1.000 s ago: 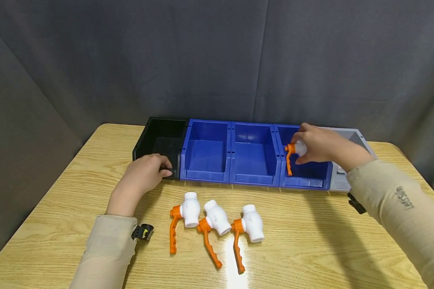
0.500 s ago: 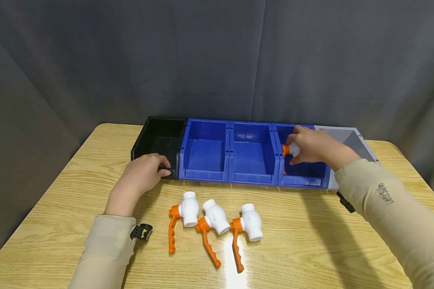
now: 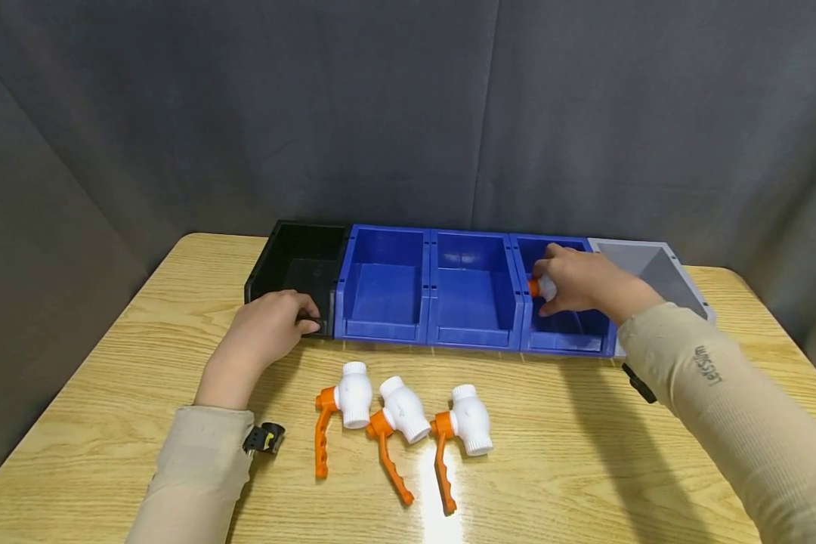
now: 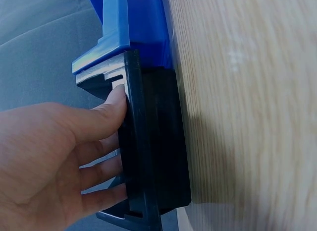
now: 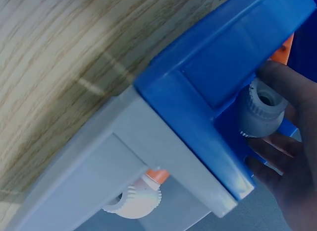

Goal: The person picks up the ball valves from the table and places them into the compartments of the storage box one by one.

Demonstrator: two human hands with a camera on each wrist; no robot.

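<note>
My right hand [image 3: 574, 281] reaches into the rightmost blue bin [image 3: 567, 344], gripping a white ball valve [image 5: 260, 107] with an orange handle [image 5: 283, 51]. Thumb and fingers lie on either side of the valve's white body, which is low between the bin's walls. At the left end of the row, my left hand [image 3: 268, 325] holds the front edge of the black bin [image 4: 143, 142]. In the left wrist view the thumb presses near the rim's corner, with the other fingers over the wall. Several white ball valves, including the middle one [image 3: 404, 410], lie on the table in front.
Two more blue bins, left [image 3: 386, 295] and middle [image 3: 472, 298], stand between the hands. A grey bin [image 3: 659, 264] adjoins at the right; inside it lies another white ball valve [image 5: 136, 199]. Dark cloth [image 3: 381, 113] hangs behind the wooden table [image 3: 537, 468].
My right hand has moved slightly left and lower into the rightmost blue bin with the ball valve, whose handle has dropped behind the bin wall. The left hand stays on the black bin.
</note>
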